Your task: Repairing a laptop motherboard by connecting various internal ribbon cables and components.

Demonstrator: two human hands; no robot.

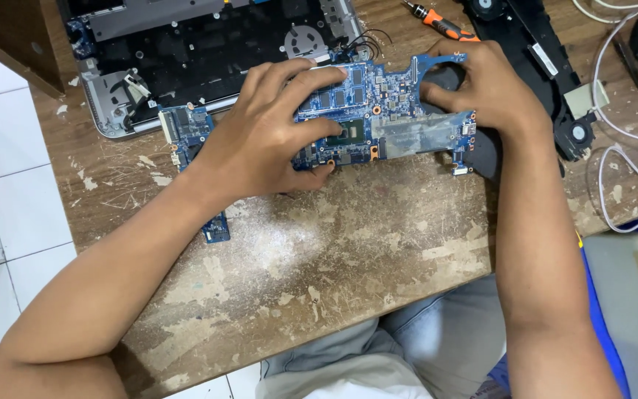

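Note:
A blue laptop motherboard (393, 118) is held just above a worn wooden table (348, 244). My left hand (267, 133) grips its left end, fingers over the top and thumb under the near edge. My right hand (489, 89) grips its right end near the curved cut-out. A dark chip and a silvery shield patch show on the board between my hands. Under the board's right part lies something dark, mostly hidden.
An opened laptop base (186, 52) lies at the back left. A small blue circuit board (190, 133) sits beside my left wrist. An orange-handled screwdriver (441, 26) lies at the back. A black cover with fan (548, 74) and white cables (614, 148) sit at the right.

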